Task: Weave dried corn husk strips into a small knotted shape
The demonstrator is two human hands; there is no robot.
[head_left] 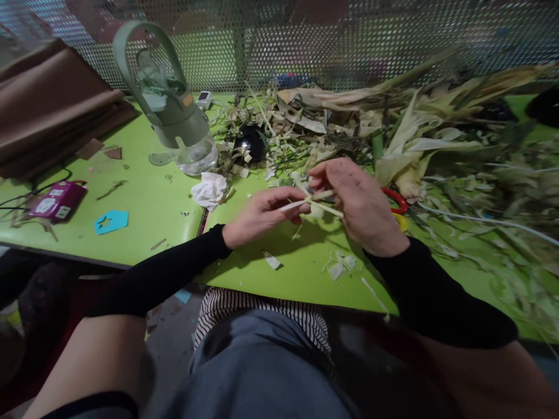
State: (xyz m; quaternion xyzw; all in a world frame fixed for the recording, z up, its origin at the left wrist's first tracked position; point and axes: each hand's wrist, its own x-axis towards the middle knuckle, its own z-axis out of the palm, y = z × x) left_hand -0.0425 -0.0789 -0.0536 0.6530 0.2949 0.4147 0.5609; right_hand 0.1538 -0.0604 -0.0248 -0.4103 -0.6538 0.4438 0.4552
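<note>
Thin pale corn husk strips [325, 208] stretch between my two hands above the green table, joined or crossed near the middle. My left hand [264, 214] pinches the left end between thumb and fingers. On the other side my right hand [360, 203] is closed around the right-hand ends, its fingertips bent over the crossing. How the strips are joined is too small to make out. Red-handled scissors or a similar red loop [395, 201] shows partly behind my right hand, beside a yellow piece [400, 221]. Small husk scraps [339, 266] lie below the hands.
A green-lidded bottle [186, 128] stands at back left, near crumpled tissue [209, 190]. Brown folded paper [52, 105], a purple box [56, 201] and a blue paper piece [112, 222] lie left. Corn husks [414, 139] heap at back right, before a perforated screen [279, 46].
</note>
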